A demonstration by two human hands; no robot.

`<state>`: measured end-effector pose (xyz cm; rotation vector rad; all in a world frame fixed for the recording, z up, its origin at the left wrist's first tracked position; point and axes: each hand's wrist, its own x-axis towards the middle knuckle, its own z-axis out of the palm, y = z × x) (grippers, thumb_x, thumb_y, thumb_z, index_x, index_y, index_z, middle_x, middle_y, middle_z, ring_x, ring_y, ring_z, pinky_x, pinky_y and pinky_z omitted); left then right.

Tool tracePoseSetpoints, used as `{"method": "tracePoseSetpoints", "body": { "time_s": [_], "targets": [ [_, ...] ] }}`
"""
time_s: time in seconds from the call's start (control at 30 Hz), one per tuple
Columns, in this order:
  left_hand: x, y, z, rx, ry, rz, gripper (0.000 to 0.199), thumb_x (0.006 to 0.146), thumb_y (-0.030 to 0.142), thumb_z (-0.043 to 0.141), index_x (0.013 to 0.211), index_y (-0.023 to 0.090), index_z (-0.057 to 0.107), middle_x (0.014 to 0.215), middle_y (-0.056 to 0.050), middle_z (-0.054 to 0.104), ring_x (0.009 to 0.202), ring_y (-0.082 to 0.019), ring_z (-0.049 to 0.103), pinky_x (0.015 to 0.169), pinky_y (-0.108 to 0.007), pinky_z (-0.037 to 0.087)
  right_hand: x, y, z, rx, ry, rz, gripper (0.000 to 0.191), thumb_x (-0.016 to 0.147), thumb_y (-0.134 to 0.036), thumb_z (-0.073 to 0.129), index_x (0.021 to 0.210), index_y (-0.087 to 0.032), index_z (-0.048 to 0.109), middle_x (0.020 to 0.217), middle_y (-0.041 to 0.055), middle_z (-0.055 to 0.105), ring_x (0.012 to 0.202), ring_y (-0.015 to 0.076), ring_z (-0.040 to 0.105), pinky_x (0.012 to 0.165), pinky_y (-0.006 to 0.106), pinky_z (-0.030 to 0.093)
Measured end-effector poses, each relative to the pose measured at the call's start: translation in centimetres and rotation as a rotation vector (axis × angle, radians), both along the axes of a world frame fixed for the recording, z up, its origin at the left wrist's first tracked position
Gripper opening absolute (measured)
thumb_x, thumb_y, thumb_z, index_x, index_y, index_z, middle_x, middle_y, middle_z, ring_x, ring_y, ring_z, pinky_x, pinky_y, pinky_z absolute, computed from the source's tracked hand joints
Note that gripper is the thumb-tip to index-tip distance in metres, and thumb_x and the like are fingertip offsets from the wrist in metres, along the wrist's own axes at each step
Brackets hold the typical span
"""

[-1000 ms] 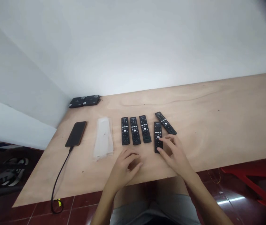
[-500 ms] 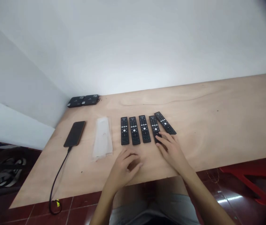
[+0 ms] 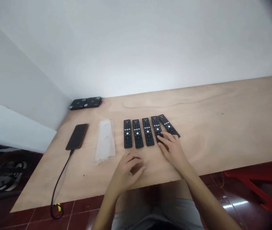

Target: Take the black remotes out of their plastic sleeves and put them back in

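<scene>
Several black remote controls lie face up in a row on the wooden table. My right hand (image 3: 173, 150) has its fingers on the lower end of the fourth remote control (image 3: 156, 125) from the left, partly covering it. Beyond that hand the rightmost remote control (image 3: 169, 125) lies slanted, its top close to the fourth one. To the left, three remote controls stand side by side: the first (image 3: 127, 137), the second (image 3: 138, 139) and the third (image 3: 148, 137). My left hand (image 3: 127, 171) rests on the table below them, fingers curved and apart, holding nothing.
Clear plastic sleeves (image 3: 105, 142) lie left of the remotes. Farther left is a phone (image 3: 77, 136) with a black cable (image 3: 59, 182) hanging off the table's front edge. Two black boxes (image 3: 92, 102) sit in the back corner by the wall. A red chair (image 3: 248, 179) stands at right.
My right hand has shifted the fourth remote control slightly up and to the left, turning it a little. My left hand has stayed in place.
</scene>
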<state>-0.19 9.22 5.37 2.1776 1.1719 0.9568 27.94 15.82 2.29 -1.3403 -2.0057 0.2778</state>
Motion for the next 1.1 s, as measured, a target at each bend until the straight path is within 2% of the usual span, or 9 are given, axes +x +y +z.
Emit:
{"method": "tracePoseSetpoints", "body": {
  "time_s": [0.13,0.27,0.33,0.43,0.53,0.63,0.7,0.9,1.1],
  "targets": [
    [0.0,0.0,0.0,-0.001,-0.003,0.003,0.008,0.103,0.019,0.074,0.109,0.025,0.076,0.115,-0.009,0.075,0.112,-0.027,0.069,0.097,-0.044,0.06,0.0,-0.1,0.1,0.028,0.025,-0.023,0.034,0.113,-0.036,0.059,0.138,-0.027,0.08,0.152,0.013,0.07,0.13,0.038,0.064,0.11,0.062,0.056],
    [0.0,0.0,0.1,-0.002,0.003,0.004,0.006,0.102,0.02,0.075,0.107,0.024,0.076,0.114,-0.008,0.075,0.111,-0.027,0.07,0.097,-0.045,0.06,1.3,-0.1,-0.3,0.056,0.023,-0.184,0.036,0.113,-0.04,0.058,0.141,-0.027,0.078,0.161,0.0127,0.066,0.141,0.0403,0.06,0.117,0.066,0.051],
    [0.0,0.0,0.1,0.002,0.003,0.0,0.007,0.102,0.02,0.075,0.107,0.025,0.077,0.113,-0.008,0.075,0.111,-0.027,0.07,0.096,-0.045,0.061,2.5,-0.2,-0.5,0.036,-0.008,-0.236,0.034,0.114,-0.039,0.055,0.132,-0.025,0.081,0.159,0.014,0.068,0.143,0.0408,0.061,0.117,0.068,0.05],
    [0.0,0.1,0.2,0.002,-0.004,-0.006,0.008,0.103,0.021,0.075,0.109,0.025,0.078,0.113,-0.009,0.076,0.11,-0.028,0.07,0.095,-0.046,0.061,4.5,-0.9,-0.6,0.051,-0.011,-0.264,0.031,0.113,-0.041,0.057,0.109,-0.023,0.082,0.143,0.0157,0.077,0.134,0.0392,0.069,0.114,0.065,0.052],
    [0.0,0.0,0.3,-0.006,-0.01,-0.005,0.008,0.103,0.021,0.074,0.108,0.025,0.079,0.112,-0.009,0.076,0.11,-0.028,0.071,0.095,-0.046,0.062,6.6,-2.4,-0.4,0.084,0.016,-0.3,0.029,0.11,-0.045,0.063,0.098,-0.023,0.078,0.123,0.0148,0.081,0.117,0.0372,0.076,0.106,0.06,0.056],
    [0.1,0.0,0.3,-0.006,-0.007,-0.001,0.006,0.103,0.021,0.075,0.106,0.025,0.078,0.11,-0.008,0.077,0.108,-0.027,0.071,0.094,-0.045,0.062,8.8,-4.4,0.0,0.011,0.075,-0.28,0.026,0.111,-0.047,0.063,0.113,-0.025,0.078,0.112,0.0122,0.079,0.105,0.0349,0.077,0.096,0.056,0.061],
    [0.1,0.0,0.2,-0.003,0.0,-0.001,0.006,0.103,0.022,0.075,0.106,0.026,0.079,0.109,-0.008,0.077,0.106,-0.027,0.072,0.093,-0.045,0.062,10.3,-5.6,0.1,-0.049,0.135,-0.226,0.03,0.11,-0.048,0.066,0.127,-0.027,0.079,0.123,0.0127,0.078,0.113,0.0353,0.076,0.1,0.056,0.062],
    [0.0,0.0,0.2,0.002,-0.005,-0.009,0.007,0.103,0.022,0.076,0.109,0.025,0.078,0.11,-0.008,0.077,0.108,-0.028,0.071,0.095,-0.047,0.062,13.5,-7.0,0.6,-0.256,0.232,0.002,0.028,0.102,-0.053,0.08,0.115,-0.03,0.091,0.119,0.0112,0.078,0.112,0.0331,0.078,0.101,0.052,0.068],
    [-0.2,0.0,-0.2,0.018,-0.004,-0.011,0.028,0.095,0.023,0.087,0.121,0.026,0.078,0.123,-0.01,0.077,0.118,-0.029,0.071,0.102,-0.05,0.064,10.2,-6.7,1.3,-0.397,0.311,0.229,0.018,0.105,-0.043,0.079,0.116,-0.034,0.091,0.119,0.0098,0.078,0.114,0.0304,0.078,0.101,0.05,0.069]
  ]
}}
